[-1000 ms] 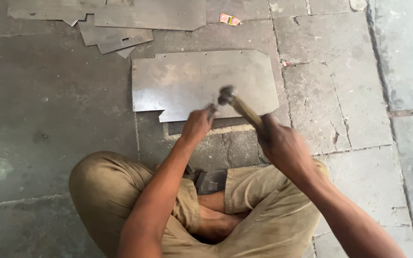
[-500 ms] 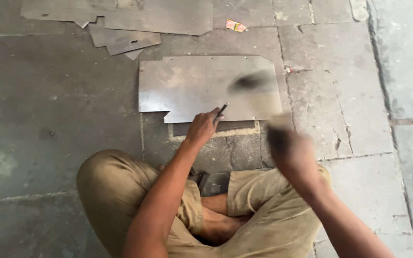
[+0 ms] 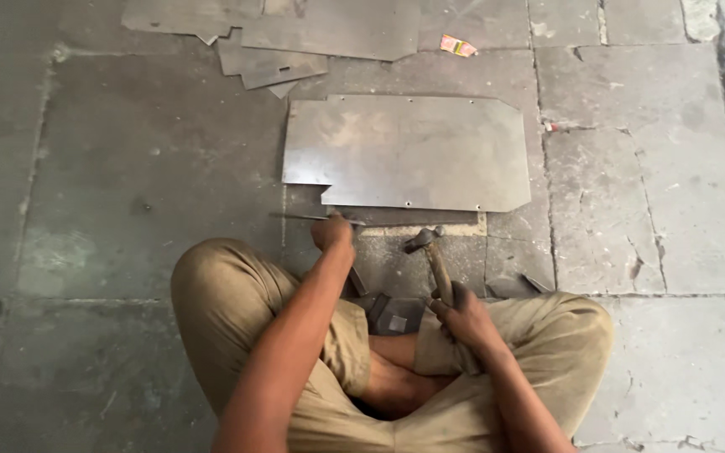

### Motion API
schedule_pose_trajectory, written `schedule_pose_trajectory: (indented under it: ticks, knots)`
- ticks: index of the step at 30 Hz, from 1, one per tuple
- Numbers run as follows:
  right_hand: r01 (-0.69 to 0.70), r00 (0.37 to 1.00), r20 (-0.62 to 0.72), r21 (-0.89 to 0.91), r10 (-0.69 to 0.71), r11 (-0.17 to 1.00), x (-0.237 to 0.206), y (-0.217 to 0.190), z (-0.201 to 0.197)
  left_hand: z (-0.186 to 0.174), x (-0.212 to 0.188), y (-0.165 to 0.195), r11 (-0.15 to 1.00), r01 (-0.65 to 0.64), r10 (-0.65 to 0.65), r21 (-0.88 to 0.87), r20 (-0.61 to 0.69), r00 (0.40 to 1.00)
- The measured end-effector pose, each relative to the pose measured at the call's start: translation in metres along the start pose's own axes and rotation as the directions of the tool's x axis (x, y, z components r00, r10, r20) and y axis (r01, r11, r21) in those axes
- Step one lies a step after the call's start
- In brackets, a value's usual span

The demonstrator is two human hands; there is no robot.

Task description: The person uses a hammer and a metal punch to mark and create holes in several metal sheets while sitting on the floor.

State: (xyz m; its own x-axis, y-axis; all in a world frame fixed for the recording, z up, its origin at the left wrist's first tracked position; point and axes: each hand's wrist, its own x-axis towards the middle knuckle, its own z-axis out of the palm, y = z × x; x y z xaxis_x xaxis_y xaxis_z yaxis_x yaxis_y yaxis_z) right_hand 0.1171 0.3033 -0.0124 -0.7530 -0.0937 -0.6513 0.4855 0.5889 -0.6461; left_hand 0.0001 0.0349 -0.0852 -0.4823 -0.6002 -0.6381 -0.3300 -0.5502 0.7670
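Hammer [image 3: 435, 256] in right hand [image 3: 461, 316]; left hand [image 3: 333, 231] perhaps on strip [image 3: 316, 218]

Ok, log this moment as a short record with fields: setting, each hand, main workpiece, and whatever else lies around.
setting: person sits cross-legged on a stone floor
left hand: pinches a thin strip lying flat by the sheet's near edge
right hand: grips a hammer, head lowered just short of the sheet
workpiece: grey metal sheet, flat on the floor
other: more sheets stacked farther off; small coloured scrap beside them
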Motion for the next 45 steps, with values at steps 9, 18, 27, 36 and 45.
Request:
schedule_pose_trajectory:
  ticks: [9,18,27,36,45]
  knots:
    - [0.007,0.996,0.081,0.197,-0.023,0.980,0.014,0.011,-0.006,0.018,-0.011,0.002,0.933,-0.148,0.083,0.327,0.205,0.975]
    - [-0.072,0.993,0.101,0.203,0.052,0.977,0.007,-0.005,-0.011,0.038,-0.041,-0.020,0.813,-0.248,0.024,0.527,0.396,0.918]
    - [0.100,0.994,-0.045,-0.039,-0.102,0.994,0.002,-0.012,-0.009,0.032,-0.032,-0.015,0.357,-0.709,0.433,0.608,0.565,0.703]
    - [0.763,0.350,-0.515,-0.328,-0.782,0.557,-0.090,-0.096,-0.168,0.052,-0.033,0.001,0.259,-0.886,0.285,0.384,0.846,0.450]
    - [0.446,0.213,-0.317,-0.810,-0.924,0.381,-0.057,-0.127,-0.136,0.051,-0.015,-0.022,0.127,-0.918,0.226,0.375,0.891,0.395]
